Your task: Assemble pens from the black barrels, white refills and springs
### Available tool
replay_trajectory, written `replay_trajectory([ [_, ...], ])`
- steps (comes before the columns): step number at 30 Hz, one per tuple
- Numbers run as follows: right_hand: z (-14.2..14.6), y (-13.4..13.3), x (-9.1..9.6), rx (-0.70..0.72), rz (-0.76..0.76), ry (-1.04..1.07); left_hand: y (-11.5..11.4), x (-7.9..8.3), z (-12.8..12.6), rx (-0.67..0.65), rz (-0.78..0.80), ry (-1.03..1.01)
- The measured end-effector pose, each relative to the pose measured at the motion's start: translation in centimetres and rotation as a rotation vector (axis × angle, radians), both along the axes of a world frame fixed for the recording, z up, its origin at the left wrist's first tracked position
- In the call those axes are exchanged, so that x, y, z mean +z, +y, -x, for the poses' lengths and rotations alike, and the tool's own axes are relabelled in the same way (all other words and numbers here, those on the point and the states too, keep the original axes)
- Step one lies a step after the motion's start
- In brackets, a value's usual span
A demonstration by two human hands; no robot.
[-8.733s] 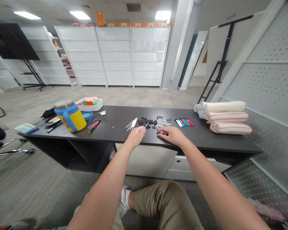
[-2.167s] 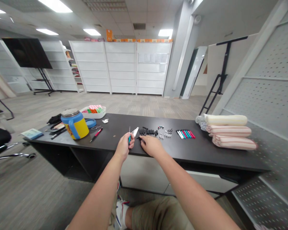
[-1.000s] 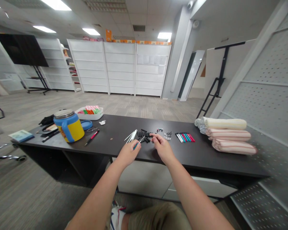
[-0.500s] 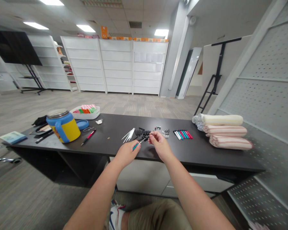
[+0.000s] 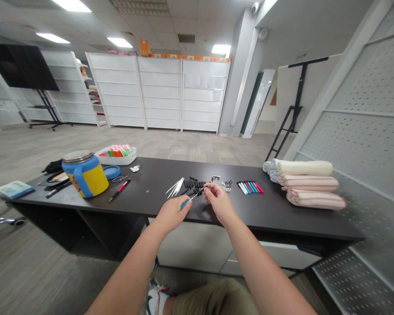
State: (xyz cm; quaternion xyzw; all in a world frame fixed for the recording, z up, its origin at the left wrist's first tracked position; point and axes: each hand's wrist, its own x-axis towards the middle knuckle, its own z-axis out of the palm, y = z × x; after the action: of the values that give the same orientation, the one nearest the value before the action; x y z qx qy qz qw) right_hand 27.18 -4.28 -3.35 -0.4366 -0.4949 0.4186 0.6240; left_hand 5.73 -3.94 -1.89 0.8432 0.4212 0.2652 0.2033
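My left hand (image 5: 173, 213) is closed round a teal pen barrel (image 5: 185, 204), with a thin pale refill (image 5: 193, 197) sticking out of it toward the upper right. At the refill's far end, my right hand (image 5: 219, 202) pinches a small dark pen part (image 5: 202, 189), partly hidden by the fingers. Just beyond the hands lie black pen grips (image 5: 192, 183) in a loose heap. White refills (image 5: 175, 187) are fanned out to their left. Small silver and white parts (image 5: 226, 186) lie past my right hand, and a row of white, teal and red barrels (image 5: 250, 187) is further right.
On the black table (image 5: 157, 173), a red and black pen (image 5: 119, 190) lies near a blue and yellow jug (image 5: 87, 174). Behind the jug stands a white tray (image 5: 132, 158) of colourful packets. Rolled towels (image 5: 310, 183) are stacked at the right end, beside a perforated panel (image 5: 364, 113).
My right hand has moved slightly down and left, bringing the small dark part to the refill's tip. My left hand still holds the barrel. The camera view has shifted a little.
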Motion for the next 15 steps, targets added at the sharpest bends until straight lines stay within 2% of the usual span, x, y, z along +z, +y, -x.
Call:
replay_trajectory([
  [9,0.0,-0.5,0.0,0.174,0.028,-0.104,-0.1,-0.2,0.4,-0.02,-0.096,0.047],
  [15,0.2,-0.8,0.2,0.266,0.055,-0.213,1.0,-1.0,1.1,-0.08,-0.138,0.016],
])
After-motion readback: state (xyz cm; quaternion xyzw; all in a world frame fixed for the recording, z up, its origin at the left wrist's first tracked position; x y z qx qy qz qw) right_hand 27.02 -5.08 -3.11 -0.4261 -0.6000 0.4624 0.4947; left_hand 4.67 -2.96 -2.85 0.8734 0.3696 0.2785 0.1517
